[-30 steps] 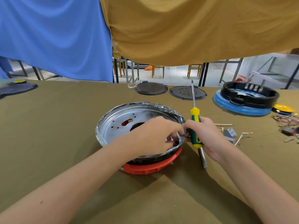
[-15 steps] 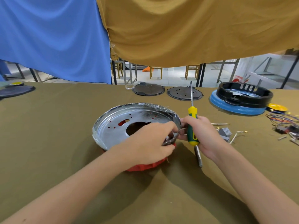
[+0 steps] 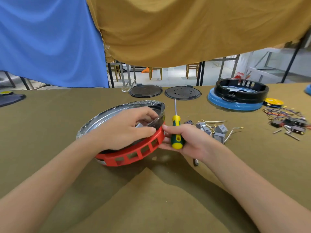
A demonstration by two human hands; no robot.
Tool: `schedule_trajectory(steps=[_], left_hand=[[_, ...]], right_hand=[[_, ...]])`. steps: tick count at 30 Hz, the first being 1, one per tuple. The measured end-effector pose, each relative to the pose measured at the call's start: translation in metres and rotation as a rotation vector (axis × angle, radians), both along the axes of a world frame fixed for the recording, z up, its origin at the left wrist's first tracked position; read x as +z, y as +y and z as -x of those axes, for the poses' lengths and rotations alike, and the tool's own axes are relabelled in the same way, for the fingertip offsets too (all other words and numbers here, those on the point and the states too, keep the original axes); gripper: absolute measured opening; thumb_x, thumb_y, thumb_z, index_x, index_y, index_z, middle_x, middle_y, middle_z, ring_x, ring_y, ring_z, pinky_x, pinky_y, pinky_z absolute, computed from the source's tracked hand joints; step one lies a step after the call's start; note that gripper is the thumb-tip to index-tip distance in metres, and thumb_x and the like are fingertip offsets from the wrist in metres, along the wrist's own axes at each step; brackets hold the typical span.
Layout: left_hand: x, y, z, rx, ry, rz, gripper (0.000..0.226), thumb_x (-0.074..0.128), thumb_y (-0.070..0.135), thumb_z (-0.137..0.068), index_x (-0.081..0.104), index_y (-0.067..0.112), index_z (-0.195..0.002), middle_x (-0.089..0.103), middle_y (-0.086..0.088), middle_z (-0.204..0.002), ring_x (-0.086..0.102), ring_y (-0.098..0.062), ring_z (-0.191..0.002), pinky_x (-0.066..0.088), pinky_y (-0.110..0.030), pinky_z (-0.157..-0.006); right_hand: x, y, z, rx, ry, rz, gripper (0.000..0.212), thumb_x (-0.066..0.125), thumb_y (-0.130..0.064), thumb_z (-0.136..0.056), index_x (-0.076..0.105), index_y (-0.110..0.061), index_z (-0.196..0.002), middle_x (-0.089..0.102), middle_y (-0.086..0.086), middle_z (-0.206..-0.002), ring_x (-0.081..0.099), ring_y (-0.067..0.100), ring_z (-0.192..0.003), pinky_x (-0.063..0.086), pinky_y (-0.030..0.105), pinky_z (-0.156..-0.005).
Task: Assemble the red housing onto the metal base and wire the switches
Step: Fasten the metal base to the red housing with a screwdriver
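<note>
Curling over the near right rim of the metal base (image 3: pixel 107 115), the left hand (image 3: pixel 124 130) grips it, thumb pressed on the red housing (image 3: pixel 134 153) beneath, the pair tilted on the olive table (image 3: pixel 50 132). Right hand (image 3: pixel 186 140) wraps a yellow-green screwdriver (image 3: pixel 175 132), shaft pointing away, its fingertips (image 3: pixel 165 127) touching the housing's right edge. Grey switches (image 3: pixel 217 132) lie just right of it.

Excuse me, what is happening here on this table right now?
A person is fitting a red housing to a foil-wrapped metal base. The left hand grips the base rim, tilting the assembly. The right hand holds a yellow-green screwdriver and touches the housing. Grey switches with loose wires lie beside, not yet wired.
</note>
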State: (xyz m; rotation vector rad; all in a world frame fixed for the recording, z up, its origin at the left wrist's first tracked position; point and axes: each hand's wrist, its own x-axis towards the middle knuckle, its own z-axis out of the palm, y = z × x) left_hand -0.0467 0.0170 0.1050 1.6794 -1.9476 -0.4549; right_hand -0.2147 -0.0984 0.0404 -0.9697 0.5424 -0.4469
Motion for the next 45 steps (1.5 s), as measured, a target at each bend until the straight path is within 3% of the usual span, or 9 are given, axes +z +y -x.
schedule_trajectory(steps=[5, 9, 12, 23, 29, 32, 36, 40, 45], left_hand=[[0.008, 0.005, -0.013, -0.042, 0.108, -0.092, 0.022, 0.061, 0.026, -0.096, 0.059, 0.037, -0.115, 0.069, 0.019, -0.111, 0.066, -0.004, -0.101, 0.049, -0.026, -0.083], [0.011, 0.006, -0.019, -0.030, 0.148, -0.094, 0.021, 0.060, 0.024, -0.096, 0.060, 0.036, -0.113, 0.070, 0.018, -0.109, 0.067, -0.003, -0.098, 0.047, -0.024, -0.081], [0.009, 0.006, -0.021, -0.023, 0.164, -0.113, 0.022, 0.060, 0.022, -0.096, 0.061, 0.033, -0.115, 0.071, 0.016, -0.110, 0.068, -0.005, -0.099, 0.048, -0.021, -0.081], [0.015, 0.007, -0.026, -0.077, 0.174, -0.138, 0.020, 0.057, 0.018, -0.098, 0.061, 0.028, -0.115, 0.072, 0.010, -0.110, 0.070, -0.009, -0.092, 0.051, -0.015, -0.074], [0.018, 0.010, -0.025, -0.086, 0.093, -0.133, 0.018, 0.057, 0.024, -0.099, 0.059, 0.032, -0.114, 0.070, 0.014, -0.108, 0.067, -0.012, -0.098, 0.050, -0.030, -0.082], [0.020, 0.012, -0.023, -0.081, 0.063, -0.131, 0.024, 0.054, 0.034, -0.089, 0.059, 0.036, -0.113, 0.068, 0.018, -0.108, 0.065, -0.010, -0.099, 0.052, -0.036, -0.085], [0.019, 0.012, -0.023, -0.080, 0.043, -0.154, 0.022, 0.053, 0.036, -0.090, 0.059, 0.040, -0.110, 0.065, 0.027, -0.104, 0.065, -0.004, -0.093, 0.051, -0.033, -0.083], [0.018, 0.009, -0.023, -0.087, 0.039, -0.203, 0.018, 0.052, 0.022, -0.101, 0.057, 0.031, -0.116, 0.067, 0.017, -0.116, 0.065, -0.010, -0.104, 0.050, -0.041, -0.093], [0.020, 0.006, -0.025, -0.084, 0.089, -0.211, 0.027, 0.052, 0.034, -0.090, 0.058, 0.033, -0.115, 0.068, 0.011, -0.117, 0.065, -0.016, -0.107, 0.048, -0.047, -0.099]], right_hand=[[0.001, 0.006, -0.001, 0.027, 0.047, 0.014, 0.013, 0.067, -0.005, -0.088, 0.058, -0.005, -0.098, 0.073, 0.016, -0.096, 0.071, 0.028, -0.098, 0.060, 0.040, -0.079], [0.000, 0.010, -0.002, 0.033, 0.046, 0.019, 0.010, 0.066, -0.003, -0.089, 0.058, -0.005, -0.096, 0.073, 0.009, -0.079, 0.072, 0.017, -0.072, 0.061, 0.039, -0.076], [0.000, 0.011, -0.003, 0.030, 0.044, 0.041, 0.007, 0.065, -0.002, -0.090, 0.060, -0.007, -0.090, 0.072, 0.007, -0.075, 0.071, 0.016, -0.067, 0.062, 0.039, -0.076], [-0.003, 0.009, -0.005, 0.037, 0.003, 0.020, 0.009, 0.067, -0.002, -0.088, 0.061, -0.007, -0.093, 0.074, 0.011, -0.086, 0.073, 0.020, -0.078, 0.061, 0.040, -0.078], [-0.006, 0.009, -0.006, 0.046, 0.004, 0.025, 0.008, 0.069, -0.003, -0.084, 0.065, -0.008, -0.090, 0.074, 0.013, -0.093, 0.073, 0.023, -0.086, 0.061, 0.040, -0.077], [-0.008, 0.008, -0.007, 0.044, 0.006, 0.030, 0.009, 0.070, -0.004, -0.084, 0.066, -0.008, -0.090, 0.073, 0.014, -0.098, 0.072, 0.026, -0.094, 0.060, 0.040, -0.078], [-0.009, 0.009, -0.007, 0.049, 0.004, 0.050, 0.007, 0.069, -0.003, -0.085, 0.068, -0.010, -0.086, 0.074, 0.014, -0.098, 0.072, 0.026, -0.094, 0.060, 0.041, -0.080], [-0.008, 0.010, -0.007, 0.055, 0.003, 0.058, 0.010, 0.068, -0.003, -0.087, 0.070, -0.011, -0.081, 0.074, 0.012, -0.093, 0.073, 0.024, -0.088, 0.060, 0.039, -0.078], [-0.007, 0.011, -0.008, 0.043, -0.006, 0.048, 0.006, 0.066, -0.003, -0.089, 0.065, -0.009, -0.088, 0.074, 0.013, -0.093, 0.073, 0.023, -0.086, 0.061, 0.040, -0.080]])
